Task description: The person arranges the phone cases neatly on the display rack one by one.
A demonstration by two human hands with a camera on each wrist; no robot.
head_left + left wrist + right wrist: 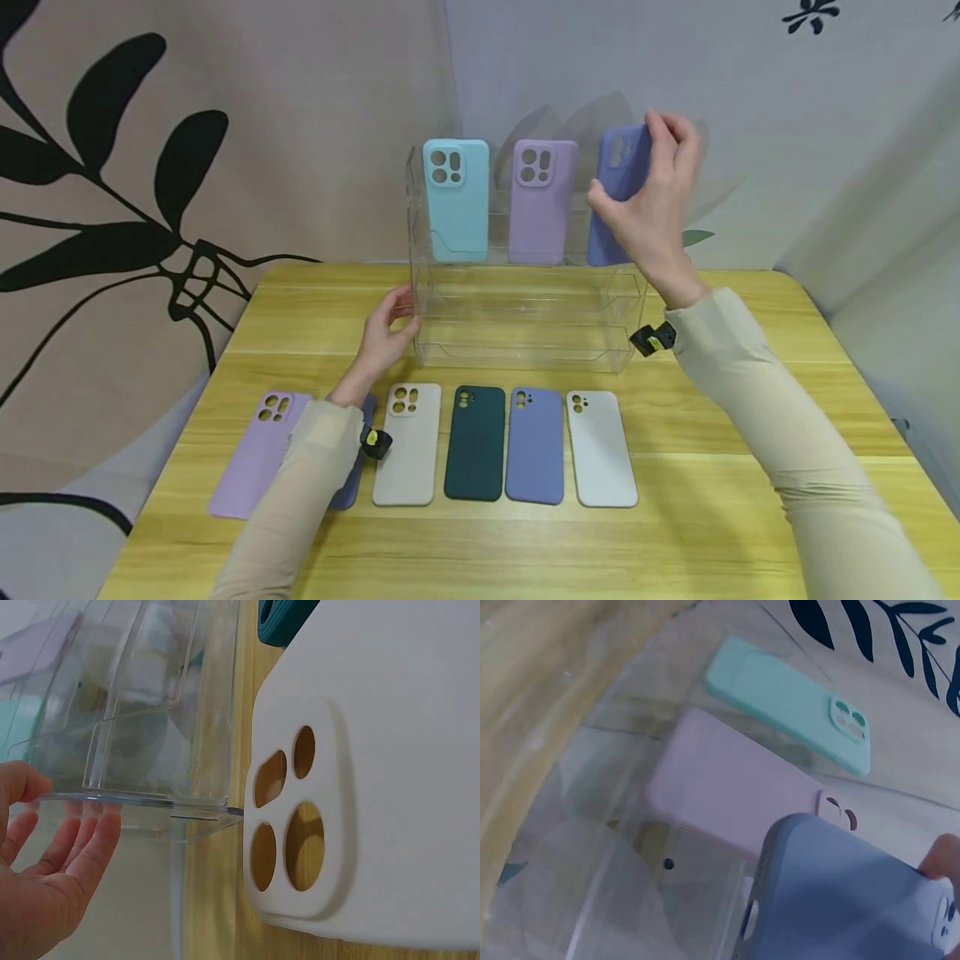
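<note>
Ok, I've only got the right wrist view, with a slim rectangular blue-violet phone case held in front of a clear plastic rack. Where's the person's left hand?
Observer: The bare left hand touches the left side of the clear plastic rack.
Operator: What lies in the middle, in front of that rack?
Observer: A flat rectangular dark green phone case, in a row of cases on the yellowish wood-grain table.
Operator: And which one ends that row on the right?
Observer: A flat rectangular white phone case.
</note>
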